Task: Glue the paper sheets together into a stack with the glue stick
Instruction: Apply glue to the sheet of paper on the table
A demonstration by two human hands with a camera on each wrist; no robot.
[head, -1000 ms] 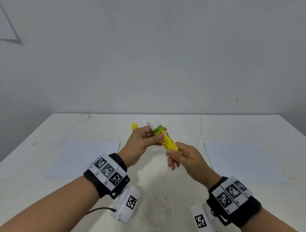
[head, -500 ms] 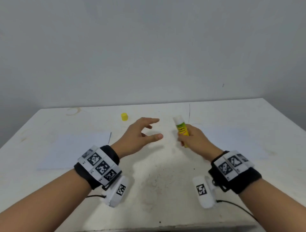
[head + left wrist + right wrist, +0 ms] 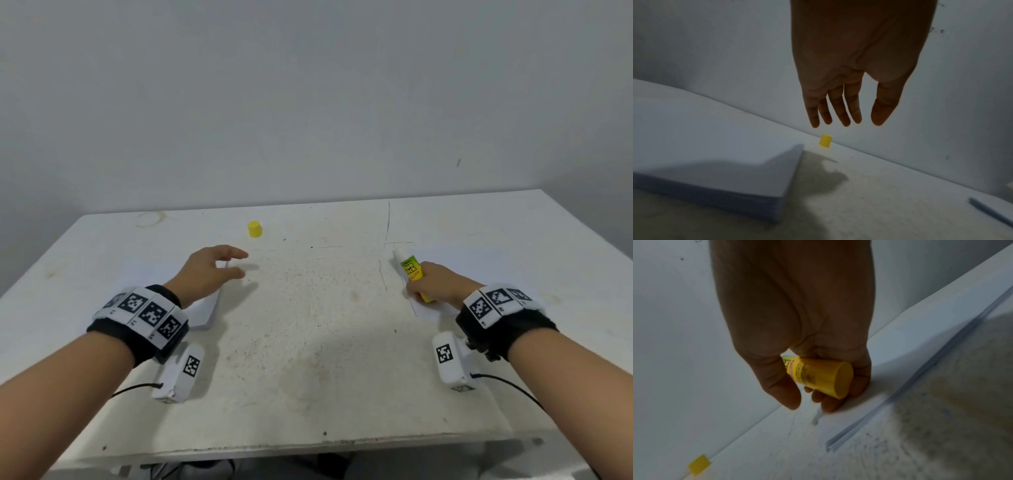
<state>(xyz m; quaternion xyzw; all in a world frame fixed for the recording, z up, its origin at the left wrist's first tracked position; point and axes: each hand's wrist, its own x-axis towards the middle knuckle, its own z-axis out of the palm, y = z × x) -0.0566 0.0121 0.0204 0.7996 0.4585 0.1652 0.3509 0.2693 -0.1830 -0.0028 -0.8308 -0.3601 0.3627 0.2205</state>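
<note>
**Uncapped glue stick in the right hand, over the right sheets**

The glue stick (image 3: 412,274), yellow with a green label, is gripped by the right hand (image 3: 436,284), fingers and thumb curled round its lower barrel; its white tip points away over the left edge of the thin paper sheets (image 3: 428,310) on the table's right side. The left hand (image 3: 209,272) hovers with fingers loosely spread, holding nothing, above the near-right corner of a thicker paper stack (image 3: 715,162) on the left. The yellow cap (image 3: 255,229) stands alone further back on the white, speckled table (image 3: 308,342).
</note>
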